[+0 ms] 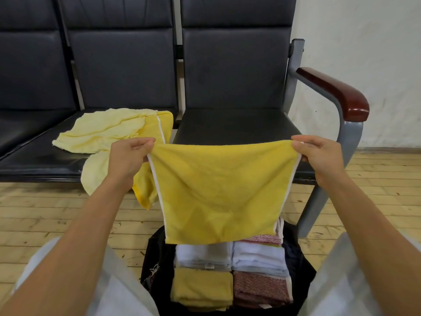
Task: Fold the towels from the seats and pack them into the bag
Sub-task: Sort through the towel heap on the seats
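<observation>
I hold a yellow towel (221,192) with white edging stretched out in the air above the bag. My left hand (127,158) pinches its top left corner and my right hand (319,156) pinches its top right corner. Below it, the open black bag (157,267) on the floor holds folded towels: a yellow one (201,288), a white one (202,254), another white one (257,256) and a red patterned one (262,288). On the middle seat lies a crumpled pale yellow towel (102,131), and a darker yellow towel (163,126) hangs over that seat's edge.
A row of dark padded seats (232,124) stands against a white wall. A grey metal frame with a red-brown armrest (335,94) closes the right end. The floor is light wooden boards (45,213). My knees in light trousers flank the bag.
</observation>
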Motion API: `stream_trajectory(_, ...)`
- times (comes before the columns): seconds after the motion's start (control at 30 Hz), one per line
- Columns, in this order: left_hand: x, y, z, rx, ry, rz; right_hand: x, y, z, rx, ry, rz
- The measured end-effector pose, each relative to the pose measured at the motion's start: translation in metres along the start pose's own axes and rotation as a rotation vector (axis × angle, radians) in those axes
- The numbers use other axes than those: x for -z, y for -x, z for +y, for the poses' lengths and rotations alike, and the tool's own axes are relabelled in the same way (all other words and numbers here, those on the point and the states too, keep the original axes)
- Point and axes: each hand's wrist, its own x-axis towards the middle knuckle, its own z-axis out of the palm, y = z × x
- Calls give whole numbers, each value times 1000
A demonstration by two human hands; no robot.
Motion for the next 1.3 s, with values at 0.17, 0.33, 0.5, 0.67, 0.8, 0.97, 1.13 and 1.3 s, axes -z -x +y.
stream_trajectory(0.17, 3, 3, 0, -179, -303, 93, 1, 0, 3, 100, 219, 0)
stream_trajectory(0.33, 0, 6, 1, -270, -393, 178, -1, 2, 3, 208, 420, 85)
stream_trajectory(0.5, -6, 5, 1, -321, -386, 256, -5, 5, 0, 260, 400, 179)
stream_trajectory(0.67, -16, 1, 6, -269, -344, 300, -11, -2, -4, 225, 323, 227)
stream_trajectory(0.8, -29, -12, 20, -292, -344, 222, -18, -18, -12, 160, 297, 195)
stream_trajectory(0.97, -48, -42, 37, -170, -205, 87, -23, -60, -19, 242, 413, 199)
stream_trajectory(1.13, -63, -78, 34, -180, -302, -17, -33, -99, -16, 211, 483, 168)
stream_trajectory(1.3, -84, -117, 20, -105, -244, -14, -52, -135, 0, 159, 436, 129)
